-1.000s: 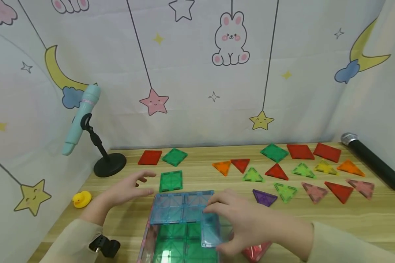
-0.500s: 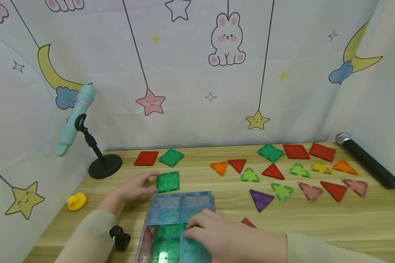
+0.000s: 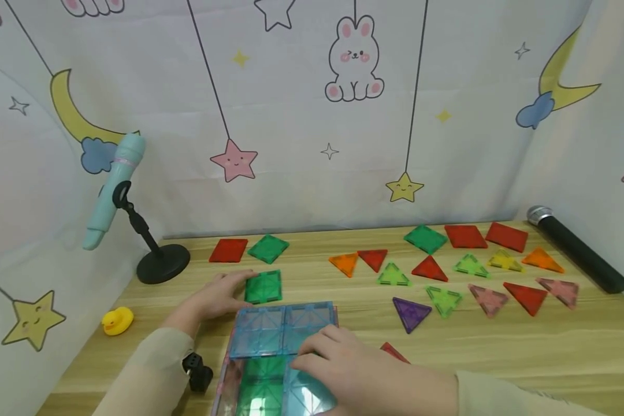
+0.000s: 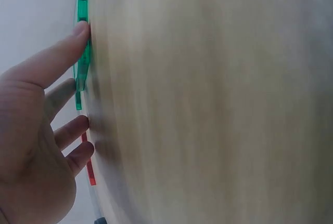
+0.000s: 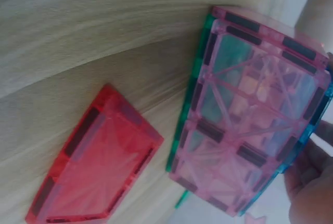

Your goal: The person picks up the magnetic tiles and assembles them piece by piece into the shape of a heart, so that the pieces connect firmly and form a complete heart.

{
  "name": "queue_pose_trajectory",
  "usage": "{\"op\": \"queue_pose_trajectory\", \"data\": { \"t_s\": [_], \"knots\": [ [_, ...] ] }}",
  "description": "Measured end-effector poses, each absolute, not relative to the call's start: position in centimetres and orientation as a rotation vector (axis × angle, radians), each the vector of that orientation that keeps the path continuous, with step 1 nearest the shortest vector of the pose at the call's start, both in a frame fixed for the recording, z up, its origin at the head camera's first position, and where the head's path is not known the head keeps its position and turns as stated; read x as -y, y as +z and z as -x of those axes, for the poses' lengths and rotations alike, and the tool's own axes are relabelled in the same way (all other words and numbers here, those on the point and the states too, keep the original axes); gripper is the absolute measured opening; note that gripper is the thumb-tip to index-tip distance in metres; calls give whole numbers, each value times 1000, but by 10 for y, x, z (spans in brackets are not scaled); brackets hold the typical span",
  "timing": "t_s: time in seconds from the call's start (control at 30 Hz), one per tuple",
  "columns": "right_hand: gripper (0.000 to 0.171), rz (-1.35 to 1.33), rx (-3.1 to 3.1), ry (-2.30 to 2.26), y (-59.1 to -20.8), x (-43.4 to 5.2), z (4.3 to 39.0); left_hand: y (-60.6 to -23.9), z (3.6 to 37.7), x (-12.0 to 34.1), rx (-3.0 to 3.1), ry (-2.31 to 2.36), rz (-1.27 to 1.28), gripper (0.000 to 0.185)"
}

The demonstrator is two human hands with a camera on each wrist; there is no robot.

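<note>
Your left hand [image 3: 215, 296] rests with straight fingers against the left edge of the loose green square tile [image 3: 263, 287], which lies flat just behind the tile structure [image 3: 270, 358] at the table's near edge. Your right hand [image 3: 353, 370] lies on the structure's blue top, fingers loosely bent; whether it grips a tile, you cannot tell. A red tile [image 5: 93, 156] lies just beside the structure. Bare wood table [image 3: 499, 346] opens to the right, before the scattered triangle tiles [image 3: 447, 277].
</note>
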State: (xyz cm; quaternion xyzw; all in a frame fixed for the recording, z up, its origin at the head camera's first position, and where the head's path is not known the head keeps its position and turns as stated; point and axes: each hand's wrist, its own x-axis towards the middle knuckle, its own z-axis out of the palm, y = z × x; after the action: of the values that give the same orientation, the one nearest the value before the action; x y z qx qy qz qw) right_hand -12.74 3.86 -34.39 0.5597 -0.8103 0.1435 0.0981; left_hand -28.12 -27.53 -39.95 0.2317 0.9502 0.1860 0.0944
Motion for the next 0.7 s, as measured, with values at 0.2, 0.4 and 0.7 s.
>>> {"op": "queue_pose_trajectory", "data": {
  "t_s": [0.2,0.4,0.7],
  "knots": [
    [58,-1662,2465,503,-342,-45,128,-397,277,288,-2829,554,-625,72],
    [60,-1622,2580,607,-345,-54,127,-394,270,304,-2846,487,-553,78],
    [60,-1591,2515,695,-354,-59,126,-393,267,296,-2858,456,-530,78]
  ]
}}
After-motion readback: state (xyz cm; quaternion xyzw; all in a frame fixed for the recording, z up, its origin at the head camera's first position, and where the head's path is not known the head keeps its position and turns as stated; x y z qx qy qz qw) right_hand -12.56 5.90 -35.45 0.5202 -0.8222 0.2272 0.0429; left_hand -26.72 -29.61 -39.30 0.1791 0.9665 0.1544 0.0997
